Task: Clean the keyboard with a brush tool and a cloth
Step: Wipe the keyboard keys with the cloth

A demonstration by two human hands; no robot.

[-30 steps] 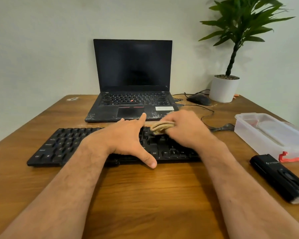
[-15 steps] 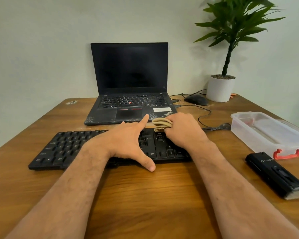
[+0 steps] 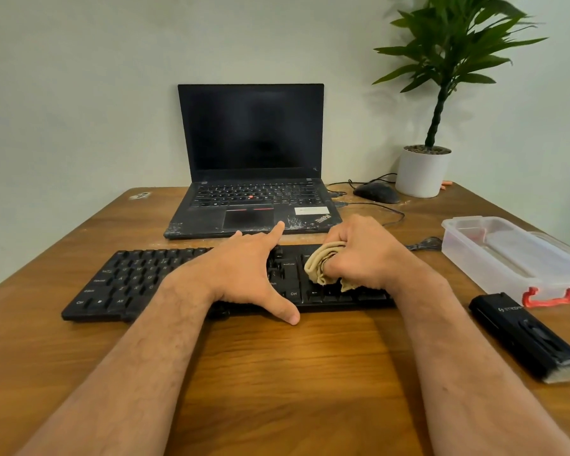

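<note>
On the wooden table (image 3: 277, 373), just in front of the open black laptop (image 3: 250, 179), lies the flat black keyboard (image 3: 135, 281), and we judge ourselves to be in the cloth stage of the job. Our left hand (image 3: 244, 271) rests spread and flat across the middle keys, thumb on the near edge, steadying the board. Our right hand (image 3: 362, 255) grips the bunched beige cloth (image 3: 323, 264) and presses it onto the keys at the right end. The black brush tool with pale bristles (image 3: 524, 337) lies unused on the table to the right, beside the clear plastic box with red clasps (image 3: 514, 255), so brushing looks finished or set aside. We cannot tell how clean the left-hand keys are; wiping them seems to remain.
</note>
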